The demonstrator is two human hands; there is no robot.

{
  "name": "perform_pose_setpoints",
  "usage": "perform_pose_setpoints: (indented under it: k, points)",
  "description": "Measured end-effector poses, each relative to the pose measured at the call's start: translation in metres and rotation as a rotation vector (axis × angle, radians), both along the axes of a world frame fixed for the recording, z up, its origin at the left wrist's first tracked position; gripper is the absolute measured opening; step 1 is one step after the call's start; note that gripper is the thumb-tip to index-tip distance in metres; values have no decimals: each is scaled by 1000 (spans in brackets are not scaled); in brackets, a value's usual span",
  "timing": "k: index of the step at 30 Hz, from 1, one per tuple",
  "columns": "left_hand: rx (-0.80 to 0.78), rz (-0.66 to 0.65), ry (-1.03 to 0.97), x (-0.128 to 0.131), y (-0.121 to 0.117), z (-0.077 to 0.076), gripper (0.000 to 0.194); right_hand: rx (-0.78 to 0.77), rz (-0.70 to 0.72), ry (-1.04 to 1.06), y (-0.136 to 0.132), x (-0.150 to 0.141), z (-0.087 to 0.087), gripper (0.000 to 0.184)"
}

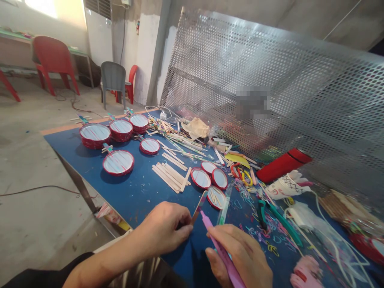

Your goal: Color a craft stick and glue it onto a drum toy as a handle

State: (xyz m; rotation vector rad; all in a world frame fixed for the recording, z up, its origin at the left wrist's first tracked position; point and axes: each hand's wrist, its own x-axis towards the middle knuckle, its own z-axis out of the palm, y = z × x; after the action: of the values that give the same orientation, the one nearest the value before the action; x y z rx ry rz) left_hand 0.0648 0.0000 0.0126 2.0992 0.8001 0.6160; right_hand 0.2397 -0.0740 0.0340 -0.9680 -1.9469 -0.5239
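Blue worktable (pixel 132 192) fills my view, perforated metal sheet (pixel 270 80) leaning behind it. My left hand (pixel 163 230) is pinched narrow on a wooden craft stick (pixel 199 206) — the stick juts up and right from the fingertips, over the table edge. My right hand (pixel 240 256) is closed around a pink marker (pixel 220 250), its tip just beside the stick's lower end; a greenish stick (pixel 224 208) also rises from that hand. Red-rimmed round mirrors (pixel 118 162) lie well apart, upper left. Loose sticks (pixel 171 174) lie between — near the hands.
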Motion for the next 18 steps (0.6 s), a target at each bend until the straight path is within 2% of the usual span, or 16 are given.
perform_pose_setpoints:
  k: [9, 18]
  points:
    - [4, 2, 21, -1, -2, 1, 12, -35, -36, 0, -3, 0, -4, 17]
    - [8, 8, 7, -1, -2, 1, 13, -33, 10, -27, -1, 1, -1, 18]
